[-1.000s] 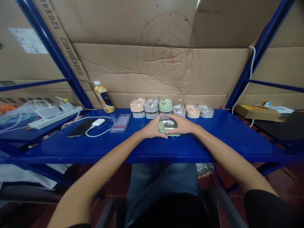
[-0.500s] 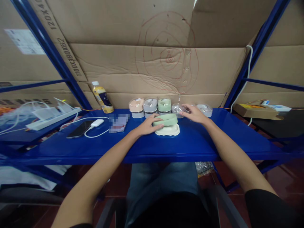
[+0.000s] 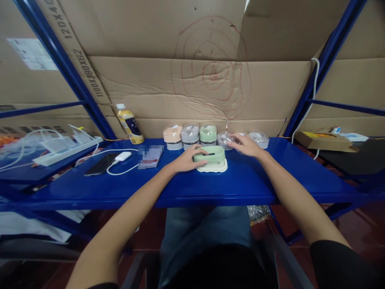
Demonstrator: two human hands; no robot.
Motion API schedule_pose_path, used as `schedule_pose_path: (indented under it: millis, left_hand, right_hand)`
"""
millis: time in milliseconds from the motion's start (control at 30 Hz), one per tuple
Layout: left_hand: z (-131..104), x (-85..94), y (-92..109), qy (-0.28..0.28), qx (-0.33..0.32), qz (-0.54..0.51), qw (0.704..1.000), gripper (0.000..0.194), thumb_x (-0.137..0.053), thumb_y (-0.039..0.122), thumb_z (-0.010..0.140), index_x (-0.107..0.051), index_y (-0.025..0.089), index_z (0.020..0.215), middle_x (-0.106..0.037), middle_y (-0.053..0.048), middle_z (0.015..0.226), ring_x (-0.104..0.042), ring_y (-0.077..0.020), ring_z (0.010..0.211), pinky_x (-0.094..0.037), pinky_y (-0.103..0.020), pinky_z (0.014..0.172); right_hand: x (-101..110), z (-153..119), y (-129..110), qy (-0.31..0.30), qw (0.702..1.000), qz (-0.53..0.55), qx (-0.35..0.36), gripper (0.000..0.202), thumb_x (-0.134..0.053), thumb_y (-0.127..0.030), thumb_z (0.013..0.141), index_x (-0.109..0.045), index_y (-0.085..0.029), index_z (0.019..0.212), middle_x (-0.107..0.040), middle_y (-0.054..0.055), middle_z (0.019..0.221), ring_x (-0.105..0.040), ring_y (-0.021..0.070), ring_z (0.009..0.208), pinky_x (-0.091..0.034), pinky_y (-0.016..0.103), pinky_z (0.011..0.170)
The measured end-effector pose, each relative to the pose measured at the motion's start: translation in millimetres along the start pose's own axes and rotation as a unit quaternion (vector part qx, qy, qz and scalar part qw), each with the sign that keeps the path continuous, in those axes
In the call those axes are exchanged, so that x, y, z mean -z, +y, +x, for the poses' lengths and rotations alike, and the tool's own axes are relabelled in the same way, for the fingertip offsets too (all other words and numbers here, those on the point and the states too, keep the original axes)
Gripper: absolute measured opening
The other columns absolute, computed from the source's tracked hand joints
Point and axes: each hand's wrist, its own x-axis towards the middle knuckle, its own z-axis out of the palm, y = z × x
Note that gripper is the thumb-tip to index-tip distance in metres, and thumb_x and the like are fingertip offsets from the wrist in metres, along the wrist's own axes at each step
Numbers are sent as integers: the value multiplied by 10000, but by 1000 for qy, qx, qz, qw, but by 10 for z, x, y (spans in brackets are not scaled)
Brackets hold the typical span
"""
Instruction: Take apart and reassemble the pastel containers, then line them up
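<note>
My left hand (image 3: 189,159) grips the left side of a light green rounded cover (image 3: 215,155) with a dark slot in its top. Beneath the cover, a cream scalloped base (image 3: 221,167) rests on the blue table; its far side is hidden. My right hand (image 3: 247,145) reaches to the back row, fingers curled over a clear plastic cover (image 3: 224,139). The fingers partly hide that cover. Left of it stand a green-topped container (image 3: 208,133), a grey-topped one (image 3: 190,134) and a peach-topped one (image 3: 172,134), each under clear plastic.
Another clear plastic piece (image 3: 260,140) sits right of my right hand. On the left are a juice bottle (image 3: 130,124), a phone (image 3: 101,164), a white adapter (image 3: 123,155) with cable, and a power strip (image 3: 67,151). Cardboard (image 3: 144,80) backs the blue table (image 3: 180,188).
The green cover has tilted and settled lower on the cream base, so its slotted top now shows. My left hand moved with it; my right hand stays nearly in place.
</note>
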Motion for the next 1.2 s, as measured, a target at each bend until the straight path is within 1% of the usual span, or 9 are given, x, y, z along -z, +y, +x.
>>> schedule_pose_path:
  millis: [167,367,533,667,767,867,967,1100,1200]
  left_hand:
    - [11,-176,93,-23,-23,-7,999,556,-771,554,898,-671,253,1355,-526,-142,1463,-527,-358,1431,-407,-544,1233]
    - [35,-243,-6,4,31,-45,999,1150,-946,584,676,-373,193,1593,-527,-213,1545,-520,-441,1431,-419,-614,1200]
    - [40,-344,-62,27,86,-101,991,1418,-984,597,583,-181,166,1670,-474,-260,1589,-484,-461,1472,-387,-618,1220]
    - [38,-384,-71,40,81,-110,990,1420,-992,590,566,-202,170,1668,-513,-251,1557,-508,-462,1453,-396,-628,1209]
    - [42,-373,-76,41,77,-102,991,1393,-991,592,565,-234,179,1659,-494,-250,1580,-484,-473,1471,-397,-638,1206]
    - [46,-341,-87,33,75,-89,993,1300,-979,586,593,-305,183,1630,-480,-246,1595,-473,-478,1479,-398,-649,1206]
    - [47,-304,-89,35,58,-89,994,1209,-979,568,610,-372,197,1588,-538,-229,1543,-534,-458,1430,-423,-655,1189]
    - [57,-254,-82,93,25,-139,986,1138,-958,520,671,-349,196,1576,-564,-233,1499,-577,-402,1404,-457,-610,1191]
    - [75,-208,-111,171,15,-149,974,983,-886,490,773,-353,216,1553,-609,-202,1415,-627,-346,1338,-497,-571,1167]
  right_hand:
    - [-18,-40,-110,21,999,10,28,643,-674,-653,914,-668,-217,1387,-772,124,1199,-731,314,1029,-581,501,954]
    - [-176,-92,-404,-58,986,47,149,765,-857,-596,763,-670,-231,1408,-736,113,1330,-697,332,1195,-537,516,1065]
    - [-419,-103,-535,-85,984,-18,157,832,-857,-637,752,-636,-264,1462,-704,128,1330,-668,355,1220,-529,546,1065]
    - [-529,-119,-596,-96,987,-57,116,856,-809,-678,788,-597,-263,1505,-674,147,1306,-665,371,1186,-551,551,1011]
    - [-524,-119,-600,-110,987,-64,96,889,-802,-696,788,-582,-249,1524,-669,156,1283,-666,381,1173,-550,559,1008]
    - [-469,-109,-538,-143,983,-40,110,1017,-843,-697,737,-497,-277,1595,-667,142,1328,-662,376,1206,-535,567,1051]
    - [-397,-96,-461,-164,979,-6,123,1085,-897,-610,697,-451,-264,1623,-649,143,1434,-632,375,1302,-496,565,1125]
    - [-228,-80,-430,-117,986,10,116,924,-884,-534,713,-568,-249,1533,-655,128,1477,-628,365,1337,-481,549,1152]
    - [22,-50,-344,-30,994,18,105,823,-848,-538,748,-605,-267,1486,-655,103,1484,-632,342,1329,-479,523,1154]
